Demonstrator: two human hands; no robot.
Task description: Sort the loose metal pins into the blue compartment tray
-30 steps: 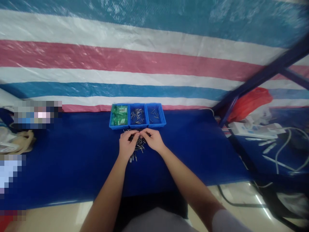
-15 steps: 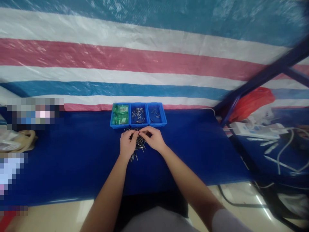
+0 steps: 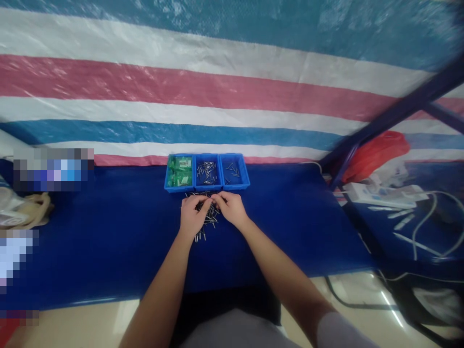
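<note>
My left hand (image 3: 193,212) and my right hand (image 3: 231,208) meet fingertip to fingertip over a heap of thin metal pins (image 3: 210,218) on the blue tabletop. Both are closed in a pinch. Whatever lies between the fingers is too small to make out. Just beyond them stand three blue bins side by side. Green packets (image 3: 181,180) fill the left bin (image 3: 167,186). More pins lie in the middle bin (image 3: 208,188), and only a few in the right bin (image 3: 235,186). My hands hide part of the heap.
The blue table (image 3: 108,241) reaches left and right of the heap. At the far left is a tan basket (image 3: 42,212) with blurred items near it. On the right are a dark metal frame (image 3: 384,116), a red bag (image 3: 377,154), white boxes (image 3: 380,195) and cables (image 3: 416,232).
The touching fingertips have shifted slightly to the right, and my left thumb and fingers sit a little differently. The bins and the heap stay as they were.
</note>
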